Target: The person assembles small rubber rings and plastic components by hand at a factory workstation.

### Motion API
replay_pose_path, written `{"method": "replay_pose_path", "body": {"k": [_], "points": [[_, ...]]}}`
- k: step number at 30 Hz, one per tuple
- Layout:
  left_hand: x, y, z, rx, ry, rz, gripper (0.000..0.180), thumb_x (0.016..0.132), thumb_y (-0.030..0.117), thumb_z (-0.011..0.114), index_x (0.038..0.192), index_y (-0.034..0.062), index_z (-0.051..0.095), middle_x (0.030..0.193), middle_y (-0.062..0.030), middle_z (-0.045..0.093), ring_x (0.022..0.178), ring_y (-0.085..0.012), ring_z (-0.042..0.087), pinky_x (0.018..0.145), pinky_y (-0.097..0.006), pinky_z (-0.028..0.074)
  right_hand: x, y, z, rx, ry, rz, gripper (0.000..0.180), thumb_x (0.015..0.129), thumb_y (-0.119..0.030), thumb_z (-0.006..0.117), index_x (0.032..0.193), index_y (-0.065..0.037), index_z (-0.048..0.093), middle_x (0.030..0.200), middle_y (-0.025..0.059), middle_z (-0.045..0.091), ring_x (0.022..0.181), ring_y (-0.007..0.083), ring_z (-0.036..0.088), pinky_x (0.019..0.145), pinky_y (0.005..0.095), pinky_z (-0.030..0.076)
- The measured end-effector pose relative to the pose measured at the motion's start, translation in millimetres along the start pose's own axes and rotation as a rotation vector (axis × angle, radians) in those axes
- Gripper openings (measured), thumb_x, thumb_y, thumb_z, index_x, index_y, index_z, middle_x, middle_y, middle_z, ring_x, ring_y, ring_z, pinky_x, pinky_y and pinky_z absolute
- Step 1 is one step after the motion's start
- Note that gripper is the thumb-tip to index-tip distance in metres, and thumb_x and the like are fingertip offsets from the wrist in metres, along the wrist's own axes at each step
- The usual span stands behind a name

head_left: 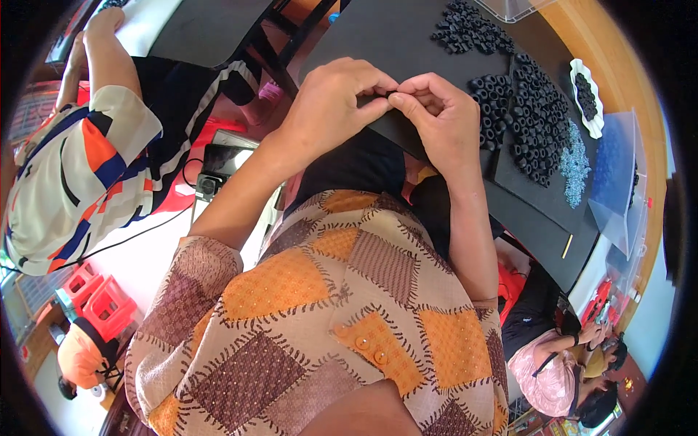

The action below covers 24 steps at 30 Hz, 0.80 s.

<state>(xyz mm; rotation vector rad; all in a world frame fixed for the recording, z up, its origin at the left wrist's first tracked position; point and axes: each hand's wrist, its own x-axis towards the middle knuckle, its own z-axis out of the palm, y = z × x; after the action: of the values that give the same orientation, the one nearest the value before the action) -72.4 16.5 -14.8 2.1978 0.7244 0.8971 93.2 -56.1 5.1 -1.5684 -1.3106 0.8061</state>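
Note:
My left hand (331,105) and my right hand (445,120) meet over the near edge of the dark table (371,43). Their thumbs and forefingers are pinched together, tip to tip. A small black piece (376,94) shows as a dark sliver between the fingertips; the fingers cover most of it, so its exact shape cannot be made out. To the right of my right hand lies a wide heap of black ring-shaped parts (538,109), hollow in the middle. Farther back is a second heap of smaller black parts (472,30).
Pale blue translucent bits (574,166) lie beside the heap. A white scalloped dish (598,120) holds small black pieces. Clear plastic bins (614,182) stand at the right, near a thin yellowish stick (567,245). A person (87,174) sits close on the left; red stools (109,309) stand behind.

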Motion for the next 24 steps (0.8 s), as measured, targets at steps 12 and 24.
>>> {"method": "replay_pose_path", "body": {"k": [12, 24], "points": [[5, 10, -2, -0.252, -0.031, -0.205, 0.017, 0.084, 0.01, 0.076, 0.098, -0.0001, 0.072, 0.081, -0.003, 0.07, 0.07, -0.0073, 0.064, 0.065, -0.023, 0.052, -10, -6, -6, 0.11, 0.076, 0.023, 0.015, 0.083, -0.002, 0.071, 0.098, -0.001, 0.074, 0.079, 0.0053, 0.073, 0.071, 0.0076, 0.066, 0.067, 0.023, 0.051], [0, 8, -5, -0.896, -0.05, -0.421, 0.018, 0.085, 0.006, 0.076, 0.102, 0.0027, 0.071, 0.09, -0.0019, 0.072, 0.084, -0.0066, 0.066, 0.078, -0.022, 0.053, -14, -15, -4, 0.09, 0.119, -0.224, 0.024, 0.08, 0.006, 0.07, 0.101, -0.004, 0.074, 0.084, 0.0064, 0.072, 0.075, 0.0123, 0.068, 0.07, 0.0247, 0.054]]}}
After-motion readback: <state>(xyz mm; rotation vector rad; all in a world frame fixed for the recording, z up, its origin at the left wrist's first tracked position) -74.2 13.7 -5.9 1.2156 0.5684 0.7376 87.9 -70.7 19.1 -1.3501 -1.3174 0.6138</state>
